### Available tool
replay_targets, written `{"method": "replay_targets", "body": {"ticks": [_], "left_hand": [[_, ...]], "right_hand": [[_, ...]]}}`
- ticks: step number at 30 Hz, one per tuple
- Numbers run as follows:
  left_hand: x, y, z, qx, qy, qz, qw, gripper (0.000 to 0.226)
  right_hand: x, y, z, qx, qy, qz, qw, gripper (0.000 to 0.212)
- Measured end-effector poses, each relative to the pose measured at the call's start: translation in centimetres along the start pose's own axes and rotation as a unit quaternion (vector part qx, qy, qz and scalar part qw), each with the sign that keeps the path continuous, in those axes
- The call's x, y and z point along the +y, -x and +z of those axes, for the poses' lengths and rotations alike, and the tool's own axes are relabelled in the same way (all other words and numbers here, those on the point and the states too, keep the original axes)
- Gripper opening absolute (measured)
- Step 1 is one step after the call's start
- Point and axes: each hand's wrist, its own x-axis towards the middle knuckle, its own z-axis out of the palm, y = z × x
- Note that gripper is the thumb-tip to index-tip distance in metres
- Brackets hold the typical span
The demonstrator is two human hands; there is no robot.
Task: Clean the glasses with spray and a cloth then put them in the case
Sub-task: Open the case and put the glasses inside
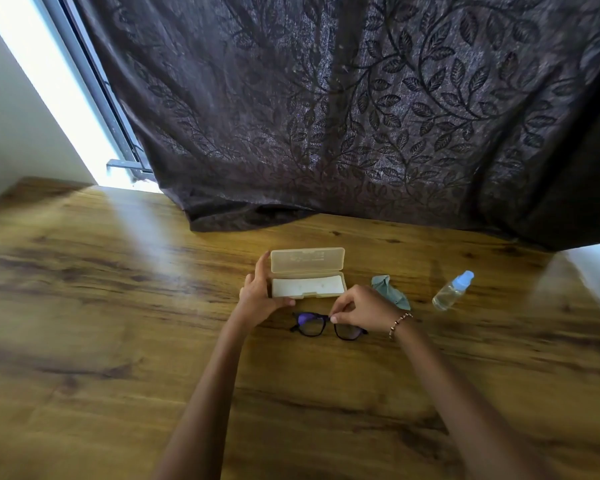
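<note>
Both hands busy: left hand (257,299) fingers spread, bracing open case (308,284); right hand (357,308) pinches glasses (326,326) at bridge, on table (118,306) before case. Best: lift level, avoid touching lenses.

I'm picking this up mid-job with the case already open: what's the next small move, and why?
Probably lift the glasses with the right hand, whose fingertips pinch the frame near the bridge, and move them over the open case. The left hand steadies the case's left end. The cloth and spray bottle lie apart to the right, so cleaning may be done, though the lenses don't show it.
</note>
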Motion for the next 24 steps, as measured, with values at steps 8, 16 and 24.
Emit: {"method": "replay_targets", "body": {"ticks": [8, 16, 24], "left_hand": [[-0.2, -0.1, 0.0, 0.003, -0.007, 0.008, 1.0, 0.109], [-1.0, -0.1, -0.3, 0.002, -0.019, 0.014, 1.0, 0.11], [-1.9, 0.7, -0.9, 0.02, -0.019, 0.014, 1.0, 0.109]], "right_hand": [[-2.4, -1.7, -3.1, 0.119, 0.011, -0.05, 0.992, 0.012], [-4.7, -4.6, -1.6, 0.141, 0.091, -0.033, 0.985, 0.014], [-4.5, -5.6, -0.2, 0.112, 0.088, -0.028, 0.989, 0.014]]}}
